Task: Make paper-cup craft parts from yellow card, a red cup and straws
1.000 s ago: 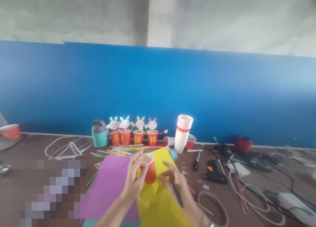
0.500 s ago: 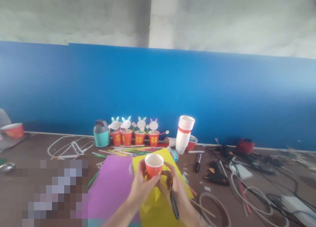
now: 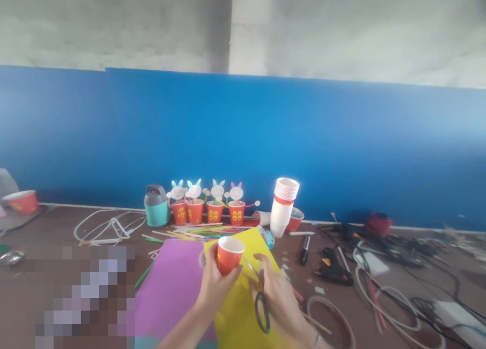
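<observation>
My left hand is wrapped around a small red paper cup, holding it upright above a yellow sheet of paper. My right hand grips a pair of black-handled scissors, blades pointing up toward the cup's side. A purple sheet lies to the left of the yellow one.
Along the blue wall stand several red cups with paper bunnies, a teal and grey container, and a stack of white cups. Coloured sticks, a marker, a glue gun and cables lie on the brown table.
The cup has turned upright and shifted slightly left in my left hand. My right hand has moved off the cup and lowered, and the scissors now show their handles.
</observation>
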### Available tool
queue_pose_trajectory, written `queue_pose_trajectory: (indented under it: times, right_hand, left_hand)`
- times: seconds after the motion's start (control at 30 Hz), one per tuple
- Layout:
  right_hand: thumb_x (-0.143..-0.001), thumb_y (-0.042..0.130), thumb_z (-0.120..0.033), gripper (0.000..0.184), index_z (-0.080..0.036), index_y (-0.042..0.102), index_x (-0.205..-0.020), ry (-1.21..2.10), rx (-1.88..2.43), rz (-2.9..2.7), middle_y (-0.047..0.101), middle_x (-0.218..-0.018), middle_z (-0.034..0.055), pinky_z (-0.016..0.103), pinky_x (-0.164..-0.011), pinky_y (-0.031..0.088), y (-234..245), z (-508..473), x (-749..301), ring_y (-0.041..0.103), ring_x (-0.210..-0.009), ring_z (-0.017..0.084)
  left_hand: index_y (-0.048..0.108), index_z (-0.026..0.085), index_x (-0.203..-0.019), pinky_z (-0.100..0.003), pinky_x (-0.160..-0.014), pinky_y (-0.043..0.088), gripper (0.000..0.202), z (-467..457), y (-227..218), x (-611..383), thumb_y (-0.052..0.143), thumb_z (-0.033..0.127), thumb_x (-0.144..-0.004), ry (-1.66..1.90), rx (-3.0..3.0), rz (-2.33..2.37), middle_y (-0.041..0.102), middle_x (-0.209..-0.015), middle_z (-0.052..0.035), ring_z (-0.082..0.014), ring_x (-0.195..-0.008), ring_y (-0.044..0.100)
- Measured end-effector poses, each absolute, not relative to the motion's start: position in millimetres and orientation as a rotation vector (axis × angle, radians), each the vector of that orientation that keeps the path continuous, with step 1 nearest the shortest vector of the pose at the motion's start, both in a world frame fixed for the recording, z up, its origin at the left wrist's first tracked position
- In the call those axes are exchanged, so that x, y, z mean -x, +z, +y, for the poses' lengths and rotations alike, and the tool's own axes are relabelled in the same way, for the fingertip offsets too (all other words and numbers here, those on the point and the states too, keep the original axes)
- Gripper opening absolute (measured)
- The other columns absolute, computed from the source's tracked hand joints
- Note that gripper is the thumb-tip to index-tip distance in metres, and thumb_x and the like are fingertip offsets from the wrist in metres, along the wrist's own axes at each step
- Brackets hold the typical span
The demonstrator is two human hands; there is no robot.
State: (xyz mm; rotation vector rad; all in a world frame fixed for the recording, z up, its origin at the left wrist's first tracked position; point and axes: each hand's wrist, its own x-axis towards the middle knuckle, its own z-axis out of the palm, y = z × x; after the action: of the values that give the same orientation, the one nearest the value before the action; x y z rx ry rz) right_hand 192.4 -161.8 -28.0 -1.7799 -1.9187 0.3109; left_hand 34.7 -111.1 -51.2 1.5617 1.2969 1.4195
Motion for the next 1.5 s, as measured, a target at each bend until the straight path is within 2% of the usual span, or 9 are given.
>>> queue_pose_trajectory:
  times: [0.23, 0.67, 0.77, 0.9, 1.0, 1.17, 1.33, 1.43, 1.5]
  right_hand:
    - [-0.082, 0.040, -0.013, 0.054, -0.011, 0.034, -0.136, 0.271, 1.901, -2.050, 0.070, -0.072, 0.0044, 0.028, -0.060, 0.040, -27.0, -163.6, -191.1, 0.068, -0.069, 0.023]
    - [-0.081, 0.044, -0.014, 0.061, -0.004, 0.029, -0.139, 0.271, 1.925, -1.986, 0.069, -0.071, 0.0068, 0.029, -0.058, 0.039, -29.1, -168.1, -192.6, 0.067, -0.067, 0.025]
    - [-0.080, 0.042, -0.012, 0.064, -0.006, 0.025, -0.141, 0.343, 1.942, -1.935, 0.067, -0.066, 0.0037, 0.027, -0.055, 0.037, -31.8, -164.8, -192.4, 0.065, -0.063, 0.023]
    - [-0.074, 0.046, -0.012, 0.058, -0.014, 0.039, -0.132, 0.593, 1.905, -1.795, 0.061, -0.059, -0.0032, 0.024, -0.052, 0.037, -37.5, -159.2, -184.9, 0.062, -0.057, 0.018]
    - [-0.075, 0.045, -0.014, 0.058, -0.013, 0.039, -0.133, 0.606, 1.891, -1.774, 0.061, -0.058, -0.0029, 0.025, -0.052, 0.038, -34.1, -159.8, -182.4, 0.062, -0.057, 0.019]
    - [-0.080, 0.043, -0.011, 0.057, -0.012, 0.040, -0.137, 0.461, 2.028, -1.901, 0.071, -0.085, 0.0096, 0.030, -0.068, 0.043, -21.6, -161.3, -202.9, 0.067, -0.084, 0.026]
    - [-0.073, 0.042, 0.004, 0.069, -0.006, 0.034, -0.140, 0.091, 2.144, -1.907, 0.065, -0.114, 0.0189, 0.033, -0.081, 0.042, -26.7, -151.2, -232.8, 0.062, -0.101, 0.027]
    - [-0.076, 0.040, 0.005, 0.058, -0.007, 0.047, -0.133, -0.267, 2.248, -1.783, 0.057, -0.124, 0.0215, 0.040, -0.089, 0.037, -23.1, -146.9, -242.1, 0.053, -0.114, 0.032]
    - [-0.079, 0.043, -0.002, 0.042, -0.013, 0.061, -0.116, -0.272, 2.245, -1.774, 0.061, -0.119, 0.0176, 0.040, -0.088, 0.038, -15.7, -147.8, -242.0, 0.053, -0.112, 0.032]
  left_hand:
    - [0.039, 0.020, -0.120, -0.049, -0.094, 0.041, 0.059, -112.7, -56.5, -33.4, 0.068, 0.030, -0.069, 1.407, -1.651, 1.295, 0.054, -0.115, -0.0105, -0.0294, -0.111, 0.051]
    - [0.040, 0.019, -0.123, -0.052, -0.095, 0.041, 0.061, -115.1, -60.8, -34.2, 0.067, 0.030, -0.070, 1.344, -1.808, 1.348, 0.056, -0.120, -0.0137, -0.0321, -0.114, 0.053]
    - [0.041, 0.020, -0.123, -0.051, -0.094, 0.042, 0.059, -116.4, -60.4, -33.2, 0.066, 0.030, -0.070, 1.313, -1.831, 1.337, 0.057, -0.119, -0.0127, -0.0316, -0.113, 0.054]
    - [0.041, 0.020, -0.122, -0.048, -0.090, 0.045, 0.059, -117.6, -62.8, -33.4, 0.066, 0.032, -0.070, 1.331, -1.858, 1.301, 0.058, -0.115, -0.0121, -0.0308, -0.108, 0.057]
    - [0.038, 0.020, -0.124, -0.048, -0.090, 0.046, 0.063, -115.4, -63.8, -32.8, 0.068, 0.032, -0.069, 1.401, -1.795, 1.275, 0.057, -0.117, -0.0123, -0.0310, -0.109, 0.057]
    - [0.034, 0.021, -0.122, -0.049, -0.090, 0.045, 0.061, -104.2, -59.2, -25.8, 0.066, 0.034, -0.072, 1.603, -1.523, 1.414, 0.054, -0.113, -0.0108, -0.0286, -0.104, 0.057]
    - [0.037, 0.020, -0.116, -0.043, -0.084, 0.048, 0.054, -101.9, -58.2, -25.4, 0.067, 0.037, -0.074, 1.615, -1.458, 1.315, 0.054, -0.104, -0.0073, -0.0241, -0.093, 0.059]
    - [0.037, 0.020, -0.117, -0.041, -0.083, 0.048, 0.055, -103.6, -60.2, -27.7, 0.067, 0.037, -0.075, 1.609, -1.438, 1.269, 0.054, -0.104, -0.0069, -0.0230, -0.092, 0.059]
    - [0.036, 0.021, -0.118, -0.041, -0.083, 0.048, 0.055, -103.3, -61.5, -27.8, 0.066, 0.037, -0.075, 1.608, -1.413, 1.254, 0.054, -0.104, -0.0062, -0.0226, -0.093, 0.058]
